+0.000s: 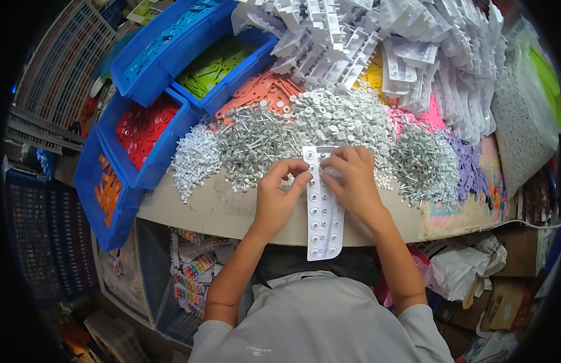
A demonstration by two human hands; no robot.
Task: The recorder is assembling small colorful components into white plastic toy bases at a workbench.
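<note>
A long white plastic strip [315,233] with rows of round raised studs lies lengthwise in front of me, its near end reaching past the table edge. My left hand [278,192] pinches at the strip's left side near the far end, thumb and forefinger close together. Over the strip's upper right part is my right hand [355,180], its fingers bent and pressed together at the studs; anything between those fingertips is hidden. Just beyond lie a heap of white round caps [344,118] and a heap of metal pins [256,142].
Small white screw-like pieces [196,158] lie left, more metal pins [427,162] right. Blue bins [187,121] hold red, orange, green and blue flat pieces. Many white moulded strips [413,36] pile up at the back. Purple pieces [468,166] and a clear bag [525,115] are right.
</note>
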